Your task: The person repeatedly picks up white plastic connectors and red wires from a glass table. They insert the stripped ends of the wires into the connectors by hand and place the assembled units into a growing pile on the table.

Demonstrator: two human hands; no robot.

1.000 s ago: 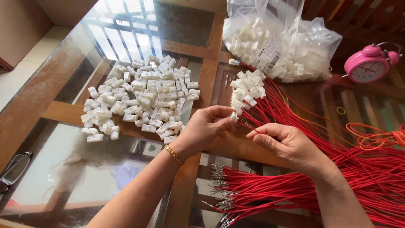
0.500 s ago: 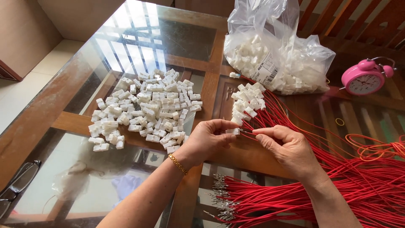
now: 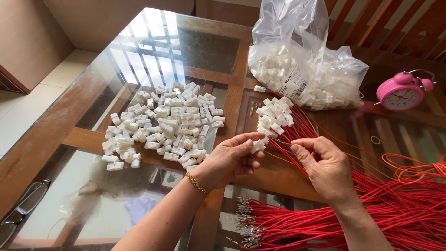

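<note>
A: Where's the white connector (image 3: 257,146) sitting?

B: Near the middle of the view, pinched in the grip of the left hand (image 3: 231,159). It's a small plastic housing, likely light and rigid, best taken by its flat sides.

A: And the right hand (image 3: 326,168)?

B: At 3 o'clock from it, thumb and forefinger pressed together on a red wire (image 3: 282,143) close to its tip. The wire looks thin and floppy, so holding near the end seems sensible.

A: What's around them?

B: Fitted wires with white ends (image 3: 275,117) at 12 o'clock, a heap of loose connectors (image 3: 163,124) at 10, a plastic bag (image 3: 304,69) at 1, a pink alarm clock (image 3: 402,94) at 2, bare red wires (image 3: 371,218) at 5, all on the glass surface (image 3: 153,37).
</note>
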